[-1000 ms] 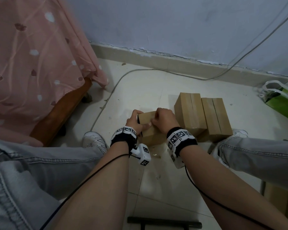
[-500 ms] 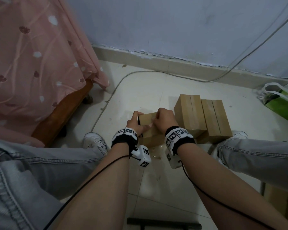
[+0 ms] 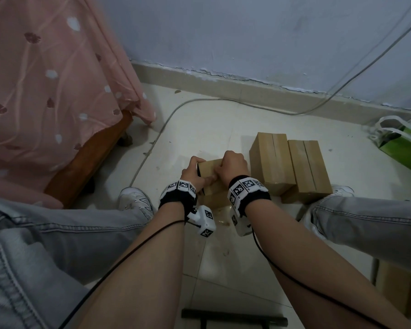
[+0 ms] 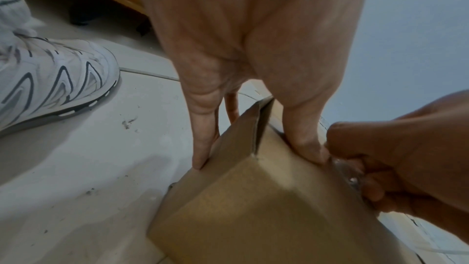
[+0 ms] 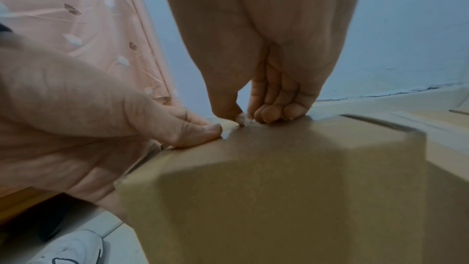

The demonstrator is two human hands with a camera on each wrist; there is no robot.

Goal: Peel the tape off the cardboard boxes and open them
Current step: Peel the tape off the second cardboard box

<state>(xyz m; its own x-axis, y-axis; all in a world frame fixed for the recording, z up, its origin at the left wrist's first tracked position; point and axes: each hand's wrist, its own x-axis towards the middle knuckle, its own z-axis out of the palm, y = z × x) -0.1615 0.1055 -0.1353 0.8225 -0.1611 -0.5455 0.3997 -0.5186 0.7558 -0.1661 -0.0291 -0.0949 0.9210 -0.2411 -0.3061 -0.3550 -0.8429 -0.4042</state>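
Note:
A small cardboard box (image 3: 209, 170) stands on the floor between my knees. My left hand (image 3: 193, 170) grips its left end, with fingers (image 4: 203, 148) down the side face and the thumb (image 5: 200, 131) pressing on the top. My right hand (image 3: 233, 166) is curled over the top, and its thumb and forefinger pinch a bit of clear tape (image 5: 241, 121) at the top seam. The tape (image 4: 349, 172) shows crumpled inside the right fist. Two more closed boxes (image 3: 271, 162) (image 3: 309, 168) lie side by side just to the right.
A bed with a pink cover (image 3: 45, 91) and wooden frame stands on the left. A cable (image 3: 199, 100) runs over the tiled floor along the wall. A green bag (image 3: 403, 148) sits far right. My white shoes (image 3: 134, 200) flank the box.

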